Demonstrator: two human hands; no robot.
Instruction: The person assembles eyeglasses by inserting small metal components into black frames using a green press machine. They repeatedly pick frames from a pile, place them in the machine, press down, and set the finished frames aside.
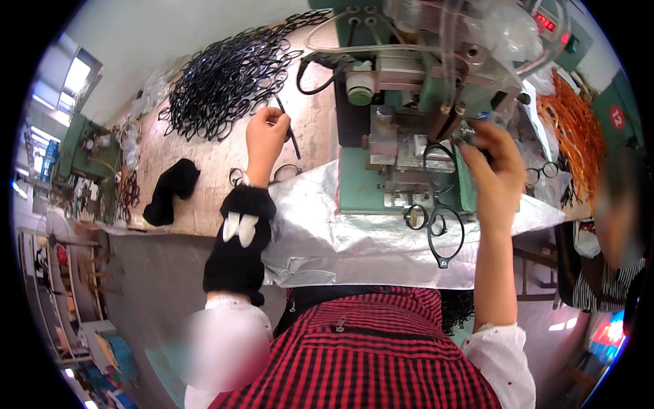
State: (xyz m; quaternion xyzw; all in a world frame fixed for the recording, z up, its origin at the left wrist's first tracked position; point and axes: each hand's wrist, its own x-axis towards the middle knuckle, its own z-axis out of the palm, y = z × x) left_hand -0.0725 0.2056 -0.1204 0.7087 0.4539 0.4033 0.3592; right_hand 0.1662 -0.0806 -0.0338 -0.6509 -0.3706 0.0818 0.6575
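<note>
My left hand is above the bench, thumb and fingers pinched around a thin black stick that points down towards me. My right hand is at the right side of a green bench machine. Its fingers curl in beside the clamp, and what they grip is hidden and blurred. Just left of that hand, a black eyeglass frame stands on end at the clamp, its lower rim hanging over the machine's front edge. Round clear-looking rims show behind it.
A large heap of black eyeglass frames covers the back left of the bench. A black cloth sleeve lies at the left. Silver foil covers the front edge. Orange strips hang at the right, near another person.
</note>
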